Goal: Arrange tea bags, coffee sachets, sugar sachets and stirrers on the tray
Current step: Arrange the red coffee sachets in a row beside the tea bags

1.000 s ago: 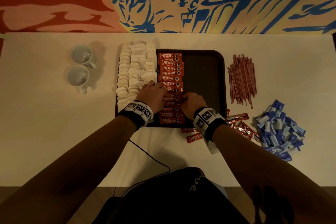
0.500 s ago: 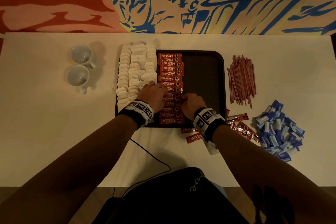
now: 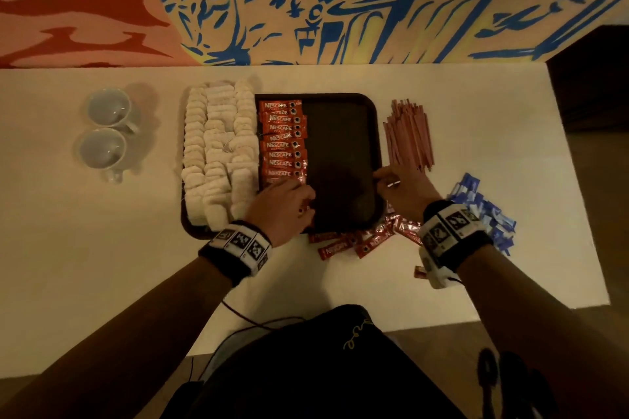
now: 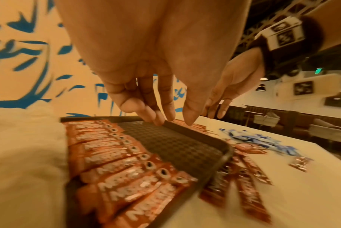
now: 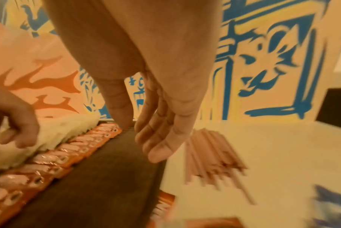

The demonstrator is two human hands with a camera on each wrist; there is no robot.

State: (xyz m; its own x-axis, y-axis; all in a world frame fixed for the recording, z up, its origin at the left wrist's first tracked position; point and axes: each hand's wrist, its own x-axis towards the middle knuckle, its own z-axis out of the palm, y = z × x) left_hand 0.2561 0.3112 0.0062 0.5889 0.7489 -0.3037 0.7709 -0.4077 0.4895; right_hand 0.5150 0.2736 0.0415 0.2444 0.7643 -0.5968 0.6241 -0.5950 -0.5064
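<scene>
A dark tray (image 3: 343, 146) carries white tea bags (image 3: 218, 150) on its left and a column of red coffee sachets (image 3: 282, 143) beside them; its right half is bare. My left hand (image 3: 303, 196) hovers over the near end of that column, fingers relaxed and holding nothing (image 4: 165, 118). My right hand (image 3: 384, 177) is at the tray's right rim, thumb above the rim and fingers outside it (image 5: 142, 135), nothing in it. Pink stirrers (image 3: 408, 133) lie just beyond that hand. Blue sugar sachets (image 3: 483, 211) are heaped to its right.
Loose coffee sachets (image 3: 357, 240) lie on the white table by the tray's near right corner. Two cups (image 3: 105, 129) stand at far left. A painted wall runs behind the table. The table's right edge (image 3: 578, 214) is close to the sugar heap.
My right hand has left the coffee column and moved right across the bare tray to its right rim, near the stirrers. My left hand has stayed at the column's near end.
</scene>
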